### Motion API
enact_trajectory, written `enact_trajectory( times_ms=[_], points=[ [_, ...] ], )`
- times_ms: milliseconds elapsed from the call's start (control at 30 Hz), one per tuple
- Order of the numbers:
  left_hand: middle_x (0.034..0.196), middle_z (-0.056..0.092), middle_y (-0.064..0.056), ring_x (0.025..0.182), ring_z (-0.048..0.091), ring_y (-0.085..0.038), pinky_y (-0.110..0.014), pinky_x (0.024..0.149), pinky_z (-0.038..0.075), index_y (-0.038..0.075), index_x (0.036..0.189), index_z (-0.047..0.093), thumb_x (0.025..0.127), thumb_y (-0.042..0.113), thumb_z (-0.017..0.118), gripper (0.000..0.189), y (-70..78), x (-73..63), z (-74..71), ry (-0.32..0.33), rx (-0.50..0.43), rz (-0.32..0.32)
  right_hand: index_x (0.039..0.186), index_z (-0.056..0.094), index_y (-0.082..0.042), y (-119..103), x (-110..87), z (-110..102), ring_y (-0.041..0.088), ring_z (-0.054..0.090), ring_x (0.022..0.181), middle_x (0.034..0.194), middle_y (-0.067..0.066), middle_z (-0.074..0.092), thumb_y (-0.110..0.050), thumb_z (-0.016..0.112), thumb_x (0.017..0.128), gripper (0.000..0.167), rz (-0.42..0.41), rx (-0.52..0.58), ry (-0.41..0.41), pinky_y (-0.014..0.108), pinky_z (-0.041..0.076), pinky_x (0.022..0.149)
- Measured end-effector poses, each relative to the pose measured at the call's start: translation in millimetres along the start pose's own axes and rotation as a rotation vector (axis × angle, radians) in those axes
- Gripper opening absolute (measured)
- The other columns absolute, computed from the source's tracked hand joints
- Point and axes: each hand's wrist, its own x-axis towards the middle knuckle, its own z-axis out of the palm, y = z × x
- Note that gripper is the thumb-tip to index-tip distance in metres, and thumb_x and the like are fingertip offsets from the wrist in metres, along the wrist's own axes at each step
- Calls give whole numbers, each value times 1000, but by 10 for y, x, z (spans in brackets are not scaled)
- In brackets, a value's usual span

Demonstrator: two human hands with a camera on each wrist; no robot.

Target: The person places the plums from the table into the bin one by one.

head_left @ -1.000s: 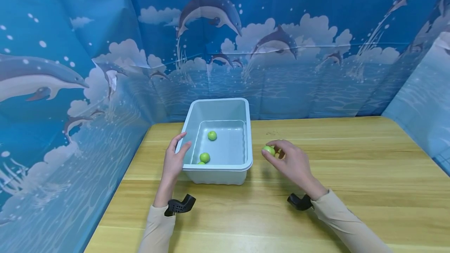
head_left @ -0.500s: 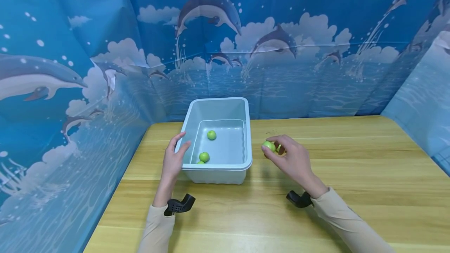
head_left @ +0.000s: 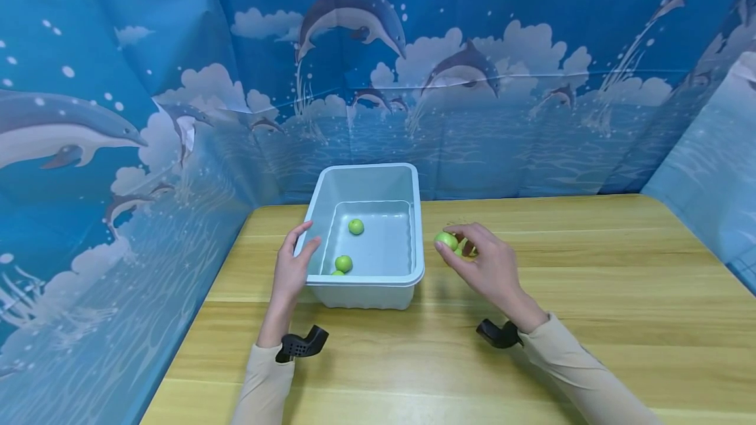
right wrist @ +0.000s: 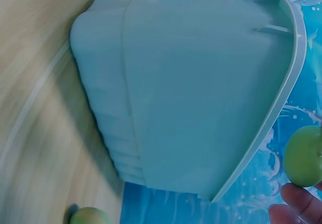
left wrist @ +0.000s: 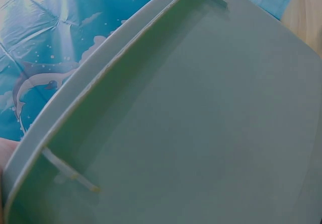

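Note:
A light blue-grey plastic bin [head_left: 361, 282] stands on the table, with several small green round fruits [head_left: 356, 226] on its floor. My left hand [head_left: 293, 267] holds the bin's left rim, thumb over the edge. To the right of the bin, my right hand [head_left: 490, 271] pinches another green fruit [head_left: 446, 240] between thumb and fingertips, above the table. The right wrist view shows this held fruit [right wrist: 304, 156] beside the bin's outer wall. A further fruit [right wrist: 89, 216] lies on the table, mostly cut off there; in the head view, the hand partly covers it.
The wooden table [head_left: 590, 294] extends right and in front of the bin. A blue dolphin-print sheet [head_left: 378, 110] hangs behind and along the left side. Black camera mounts [head_left: 303, 344] sit on both wrists.
My right hand, with the fruit in its fingertips, has shifted slightly left and up toward the bin. The left hand and the bin stay where they were.

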Motion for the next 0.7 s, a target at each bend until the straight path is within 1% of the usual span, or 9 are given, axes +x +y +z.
enact_trajectory(
  times_ms=[167, 267, 500, 700],
  points=[
    [151, 28, -9, 140, 17, -25, -50, 111, 14, 13, 138, 47, 96, 31, 56, 47, -6, 1, 6, 5, 5, -4, 102, 70, -11, -48, 31, 25, 10, 56, 61, 85, -1, 65, -21, 76, 78, 27, -39, 22, 31, 27, 44, 49],
    [151, 28, -8, 140, 18, -24, -50, 111, 15, 16, 137, 47, 96, 33, 57, 46, -13, 5, 11, 9, 9, -16, 102, 70, -11, -78, 55, 44, 10, 56, 63, 86, -1, 65, -19, 76, 78, 27, -50, 42, 33, 28, 46, 50],
    [151, 28, -9, 140, 17, -26, -52, 110, 13, 14, 137, 47, 96, 31, 57, 46, -15, 3, 17, 10, 3, -8, 102, 70, -12, -174, 120, 80, 16, 58, 68, 89, -2, 65, -23, 77, 77, 28, -71, 72, 21, 28, 47, 56],
    [151, 29, -8, 140, 17, -25, -52, 111, 14, 14, 137, 47, 96, 32, 56, 46, -12, 4, 11, 7, 2, -7, 102, 71, -12, -251, 169, 138, 18, 59, 72, 92, -2, 66, -25, 78, 76, 30, -97, 108, 7, 31, 48, 58]
  ],
)
